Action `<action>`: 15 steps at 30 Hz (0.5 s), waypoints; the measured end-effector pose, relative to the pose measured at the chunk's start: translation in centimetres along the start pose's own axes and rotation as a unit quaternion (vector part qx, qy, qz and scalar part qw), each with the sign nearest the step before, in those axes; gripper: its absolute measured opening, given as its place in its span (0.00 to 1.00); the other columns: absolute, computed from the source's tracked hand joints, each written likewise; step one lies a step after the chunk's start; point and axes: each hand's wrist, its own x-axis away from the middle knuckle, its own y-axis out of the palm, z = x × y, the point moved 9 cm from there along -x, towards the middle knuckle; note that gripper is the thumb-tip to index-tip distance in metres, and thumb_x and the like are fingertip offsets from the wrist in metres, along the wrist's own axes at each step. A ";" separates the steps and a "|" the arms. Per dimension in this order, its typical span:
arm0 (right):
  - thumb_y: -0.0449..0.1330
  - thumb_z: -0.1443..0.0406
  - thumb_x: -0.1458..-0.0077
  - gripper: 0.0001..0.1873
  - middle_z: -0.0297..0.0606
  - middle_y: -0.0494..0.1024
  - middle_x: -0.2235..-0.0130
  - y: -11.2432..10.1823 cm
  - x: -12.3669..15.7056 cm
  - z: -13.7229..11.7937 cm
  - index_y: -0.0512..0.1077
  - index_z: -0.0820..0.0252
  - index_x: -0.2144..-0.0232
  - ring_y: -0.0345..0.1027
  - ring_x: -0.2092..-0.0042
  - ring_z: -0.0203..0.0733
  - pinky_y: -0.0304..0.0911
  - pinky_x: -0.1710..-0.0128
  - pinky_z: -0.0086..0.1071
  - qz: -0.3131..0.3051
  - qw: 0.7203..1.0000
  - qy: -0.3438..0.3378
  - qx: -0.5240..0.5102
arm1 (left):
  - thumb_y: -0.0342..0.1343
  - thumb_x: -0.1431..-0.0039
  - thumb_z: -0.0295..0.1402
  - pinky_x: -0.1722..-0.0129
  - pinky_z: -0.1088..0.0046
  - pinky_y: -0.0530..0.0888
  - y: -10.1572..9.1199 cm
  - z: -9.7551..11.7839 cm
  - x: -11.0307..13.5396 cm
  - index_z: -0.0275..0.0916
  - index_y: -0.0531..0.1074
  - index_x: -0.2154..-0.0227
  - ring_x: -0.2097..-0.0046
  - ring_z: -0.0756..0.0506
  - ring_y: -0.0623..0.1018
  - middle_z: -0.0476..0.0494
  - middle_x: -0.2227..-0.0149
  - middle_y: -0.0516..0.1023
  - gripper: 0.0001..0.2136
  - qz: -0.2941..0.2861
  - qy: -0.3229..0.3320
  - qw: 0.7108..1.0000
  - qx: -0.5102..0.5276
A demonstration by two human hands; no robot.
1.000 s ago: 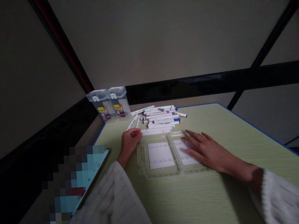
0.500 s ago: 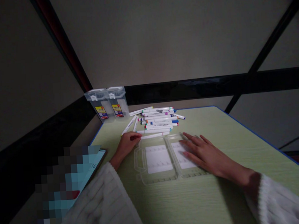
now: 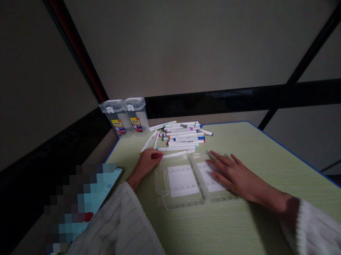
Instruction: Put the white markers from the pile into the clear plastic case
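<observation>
An unfolded clear plastic case (image 3: 184, 204) lies flat on the table, with white sheets (image 3: 183, 180) in both halves. Just beyond its left half, my left hand (image 3: 147, 162) pinches the left end of a white marker (image 3: 178, 154) with a pinkish band. That marker lies sideways along the case's far edge. My right hand (image 3: 236, 174) rests spread over the case's right half, its fingers apart and holding nothing. Past the case is a loose pile of white markers (image 3: 185, 135) with variously coloured ends, most of them lying sideways.
Two clear lidded boxes (image 3: 125, 116) with yellow labels stand at the far left corner. A tablet or phone (image 3: 105, 189), partly blurred out, lies at the left edge. The pale green table (image 3: 211, 232) has a blue rim, with a wall behind it.
The whole view has shifted slightly, so everything sits a little further right. Both hands keep nearly the same places relative to the case and the marker.
</observation>
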 end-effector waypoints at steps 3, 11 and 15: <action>0.40 0.55 0.42 0.24 0.50 0.54 0.42 -0.1 0.0 0.0 0.61 0.62 0.49 0.49 0.43 0.49 0.44 0.47 0.52 0.010 1.000 0.000 -0.007 | 0.54 0.63 0.25 0.73 0.77 0.66 -0.1 0.4 0.1 0.36 0.73 0.80 0.74 0.51 0.69 0.49 0.77 0.71 0.04 0.007 0.015 1.000 -0.004; 0.40 0.55 0.42 0.25 0.51 0.53 0.42 0.2 0.0 0.1 0.59 0.62 0.48 0.45 0.42 0.48 0.43 0.47 0.52 -0.017 1.000 -0.002 0.002 | 0.52 0.57 0.29 0.72 0.76 0.65 -0.2 0.5 0.5 0.36 0.69 0.78 0.73 0.50 0.68 0.51 0.78 0.70 0.03 0.015 0.006 1.000 0.011; 0.40 0.55 0.42 0.25 0.50 0.53 0.42 0.2 0.0 0.2 0.59 0.61 0.48 0.46 0.42 0.47 0.43 0.47 0.52 -0.014 1.000 -0.002 -0.002 | 0.52 0.55 0.31 0.71 0.76 0.65 -0.5 -0.2 0.7 0.36 0.66 0.76 0.72 0.50 0.70 0.51 0.77 0.69 0.03 0.030 -0.014 0.997 0.064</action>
